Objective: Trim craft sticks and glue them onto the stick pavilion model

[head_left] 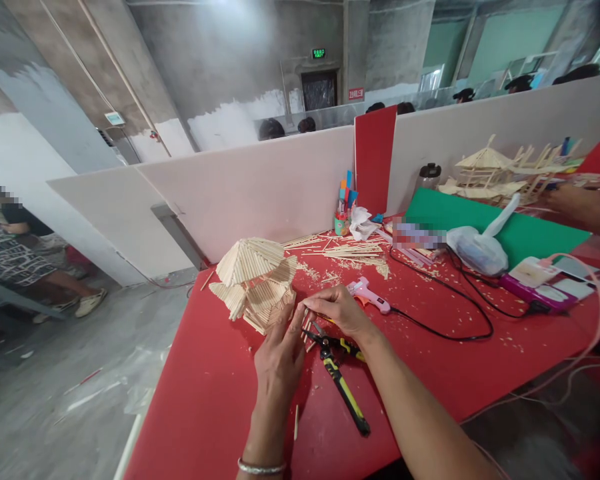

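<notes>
"Head view: why do the left hand [280, 357] and right hand [344, 312] meet like that?"

"Their fingertips are drawn narrow together, perhaps for fine control; whether they pinch anything, I can't tell."

"And the stick model [263, 293]?"

"On the bench [205, 393], just beyond the left hand, probably to stay within reach."

"The cutters [337, 373] and glue gun [373, 297]?"

"Cutters lie beside the right hand, glue gun beyond it, likely for handiness."
</notes>
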Demonstrator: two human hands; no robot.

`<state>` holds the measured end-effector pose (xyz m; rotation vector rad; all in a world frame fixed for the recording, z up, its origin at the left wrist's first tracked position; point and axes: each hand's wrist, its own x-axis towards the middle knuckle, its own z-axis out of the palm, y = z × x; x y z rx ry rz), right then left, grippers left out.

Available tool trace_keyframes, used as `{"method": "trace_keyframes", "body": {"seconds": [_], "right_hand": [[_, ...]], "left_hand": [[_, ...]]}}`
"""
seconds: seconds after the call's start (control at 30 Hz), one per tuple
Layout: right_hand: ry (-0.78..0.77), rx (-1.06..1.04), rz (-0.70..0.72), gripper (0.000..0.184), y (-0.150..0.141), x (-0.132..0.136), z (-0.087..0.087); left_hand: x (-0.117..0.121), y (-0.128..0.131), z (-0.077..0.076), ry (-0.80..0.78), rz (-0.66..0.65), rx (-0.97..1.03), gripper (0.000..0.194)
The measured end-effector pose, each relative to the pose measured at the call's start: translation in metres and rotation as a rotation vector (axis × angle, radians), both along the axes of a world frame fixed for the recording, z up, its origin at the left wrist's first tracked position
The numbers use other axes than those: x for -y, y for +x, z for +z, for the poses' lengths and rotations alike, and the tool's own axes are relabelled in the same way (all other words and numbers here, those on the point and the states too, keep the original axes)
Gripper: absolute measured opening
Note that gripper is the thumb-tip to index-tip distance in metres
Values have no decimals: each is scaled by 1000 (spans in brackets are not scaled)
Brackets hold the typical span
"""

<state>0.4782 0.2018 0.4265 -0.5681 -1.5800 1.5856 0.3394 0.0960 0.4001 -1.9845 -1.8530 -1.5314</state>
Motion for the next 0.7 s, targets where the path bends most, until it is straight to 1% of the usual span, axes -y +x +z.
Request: {"method": "trace_keyframes", "body": {"seconds": [0.1, 0.2, 0.3, 0.4, 0.47, 0.53, 0.63, 0.7], "right_hand": [[24, 25, -18, 24, 0, -1, -3], [17, 23, -43, 22, 1, -1, -3], [-3, 6, -8, 25, 1, 0, 1], [-3, 11, 20, 27, 1, 1, 3], [15, 21, 9, 26, 1, 0, 2], [29, 28, -12, 24, 1, -1, -1], [26, 28, -15, 21, 2, -3, -4], [23, 27, 10, 22, 4, -4, -4]], "left_hand": [[1, -2, -1, -4, 10, -58, 61], [0, -4, -3, -7, 27, -160, 65], [0, -5, -6, 0, 53, -255, 70], [-1, -4, -8, 31, 77, -264, 66], [-2, -4, -9, 58, 91, -242, 61], [-2, -4, -10, 61, 95, -263, 59], [-1, -6, -10, 23, 87, -366, 64], [-1, -6, -10, 27, 76, -379, 64]]}}
